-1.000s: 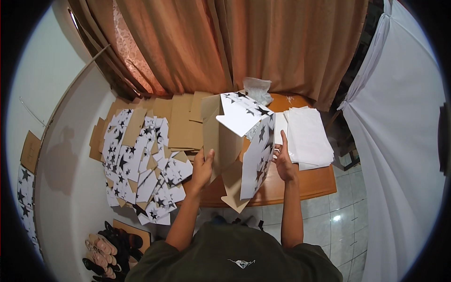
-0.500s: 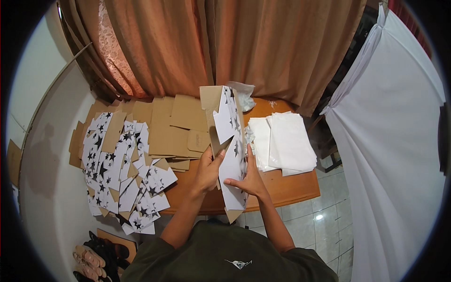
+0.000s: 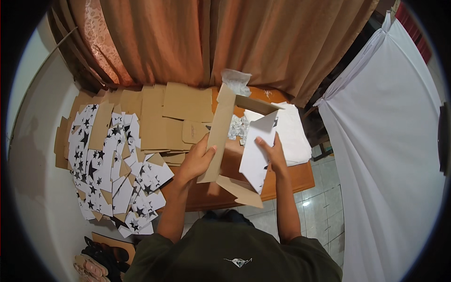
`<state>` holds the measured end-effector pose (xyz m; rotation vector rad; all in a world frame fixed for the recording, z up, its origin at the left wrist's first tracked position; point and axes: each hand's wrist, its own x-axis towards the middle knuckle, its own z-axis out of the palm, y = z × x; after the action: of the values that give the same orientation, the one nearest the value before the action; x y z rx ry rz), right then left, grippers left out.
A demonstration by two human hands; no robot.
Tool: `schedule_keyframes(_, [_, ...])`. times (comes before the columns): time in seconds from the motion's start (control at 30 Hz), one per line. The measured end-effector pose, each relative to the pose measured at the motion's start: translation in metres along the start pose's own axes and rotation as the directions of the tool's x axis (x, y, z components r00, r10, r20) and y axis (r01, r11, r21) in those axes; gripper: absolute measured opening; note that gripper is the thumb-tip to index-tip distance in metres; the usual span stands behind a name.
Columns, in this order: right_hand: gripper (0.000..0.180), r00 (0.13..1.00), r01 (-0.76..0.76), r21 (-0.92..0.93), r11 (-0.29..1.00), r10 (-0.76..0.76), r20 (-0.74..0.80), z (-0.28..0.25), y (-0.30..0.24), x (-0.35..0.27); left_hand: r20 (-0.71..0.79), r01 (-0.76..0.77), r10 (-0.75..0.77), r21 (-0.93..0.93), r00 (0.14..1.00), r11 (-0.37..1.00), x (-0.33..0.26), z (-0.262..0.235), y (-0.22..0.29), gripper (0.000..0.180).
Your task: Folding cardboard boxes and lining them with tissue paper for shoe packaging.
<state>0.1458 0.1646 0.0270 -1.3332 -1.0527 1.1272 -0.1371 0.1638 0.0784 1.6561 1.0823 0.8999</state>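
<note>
Cardboard box [image 3: 221, 136], half-folded, stands over the table [image 3: 300, 176]. I see my left hand [image 3: 197, 160] clasping its brown wall; my right hand [image 3: 274, 152] pinches its white flap [image 3: 256, 150], forearms raised.

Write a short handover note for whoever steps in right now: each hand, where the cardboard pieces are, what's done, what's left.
Left hand: pressed against the brown outer wall of the half-formed cardboard box, held above the wooden table.
Right hand: gripping the box's white star-printed side panel.
Flat star-printed blanks lie fanned out at the left; plain brown flats sit behind them; a white stack is at the right.
Done: box opened into shape, walls standing.
Left: its flaps hang open, top and bottom; many blanks remain flat.
</note>
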Motion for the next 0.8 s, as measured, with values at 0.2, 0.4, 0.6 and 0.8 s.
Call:
schedule_keyframes(0.2, [0.101, 0.998, -0.022, -0.173, 0.985, 0.010, -0.070, -0.003, -0.033, 0.009, 0.096, 0.075, -0.052, -0.257, 0.994, 0.963, 0.012, 0.013, -0.027, 0.048])
schedule_keyframes(0.4, [0.118, 0.982, -0.158, -0.616, 0.772, 0.186, -0.018, -0.020, -0.002, 0.039, 0.023, 0.052, -0.053, 0.040, 0.998, 0.998, 0.024, 0.041, -0.065, 0.056])
schedule_keyframes(0.6, [0.119, 0.943, -0.157, -0.502, 0.851, 0.280, 0.180, -0.010, 0.079, 0.058, -0.103, 0.225, -0.201, 0.353, 0.974, 0.908, 0.031, 0.080, -0.117, 0.063])
schedule_keyframes(0.8, [0.113, 0.884, -0.412, -0.165, 0.896, 0.437, 0.167, -0.028, 0.138, 0.061, -0.145, 0.337, -0.305, 0.338, 0.941, 0.879, 0.037, 0.114, -0.129, 0.064])
